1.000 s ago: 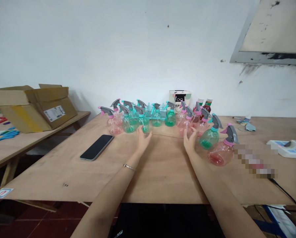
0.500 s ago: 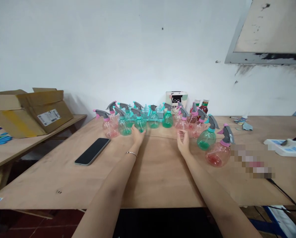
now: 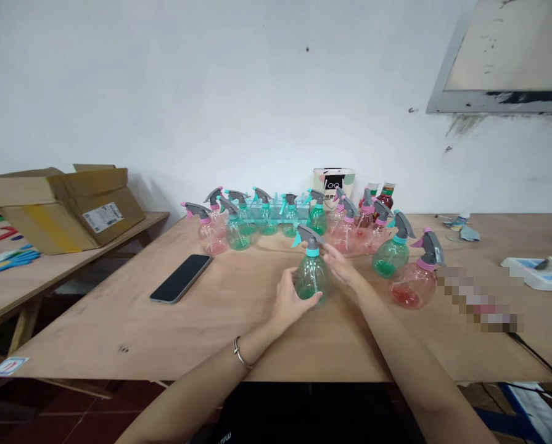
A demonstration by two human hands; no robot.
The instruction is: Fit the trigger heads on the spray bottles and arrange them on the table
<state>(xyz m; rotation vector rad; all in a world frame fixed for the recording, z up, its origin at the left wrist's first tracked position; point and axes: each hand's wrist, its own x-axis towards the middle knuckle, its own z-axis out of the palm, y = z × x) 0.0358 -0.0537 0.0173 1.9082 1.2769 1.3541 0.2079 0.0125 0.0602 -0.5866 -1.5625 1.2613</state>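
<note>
My left hand (image 3: 290, 299) is wrapped round the lower body of a green spray bottle (image 3: 311, 277) with a grey and turquoise trigger head, upright above the near middle of the table. My right hand (image 3: 340, 264) is just right of the bottle's neck, its fingers stretched out towards it and partly overlapped by it; whether they touch is unclear. Farther back stand more spray bottles, among them a pink one (image 3: 212, 237) on the left and a green one (image 3: 239, 234). To the right are another green bottle (image 3: 390, 258) and a tilted pink bottle (image 3: 413, 287).
A black phone (image 3: 181, 279) lies left of my arms. Behind the bottles are a turquoise rack (image 3: 278, 209), a printed bag (image 3: 333, 182) and red-filled bottles (image 3: 385, 196). A cardboard box (image 3: 67, 209) rests on the left table. A white power strip (image 3: 541, 274) is at right.
My left hand has lifted a green spray bottle out of the group and brought it nearer and to the right. My right hand's fingers have straightened towards its neck. The view has shifted slightly.
</note>
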